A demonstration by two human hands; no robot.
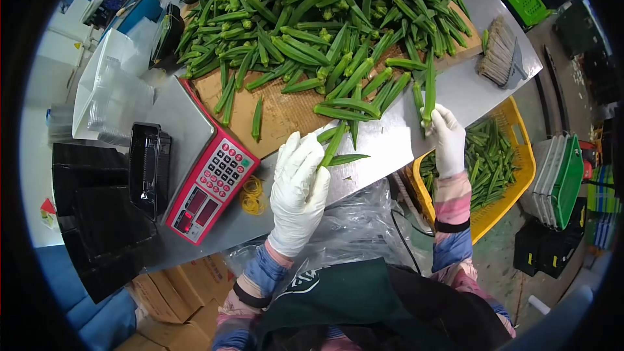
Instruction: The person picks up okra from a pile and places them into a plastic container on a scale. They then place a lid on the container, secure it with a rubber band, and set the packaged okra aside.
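Observation:
My left hand (298,182), in a white glove, is closed round some okra pods (334,145) near the table's front edge, their green ends sticking out past the fingers. My right hand (446,136), also gloved in white, pinches a long okra pod (429,86) that points away from me. A second pod (418,101) lies alongside it. Beyond both hands, a large heap of okra (305,32) covers much of a cardboard sheet (224,107) on the metal table (383,146).
Left of my hands are a red scale (211,188), a black plastic tray (147,169), clear containers (117,104) and yellow rubber bands (253,196). At right sit a brush (499,52) and, below the table edge, a yellow crate (520,185) of okra.

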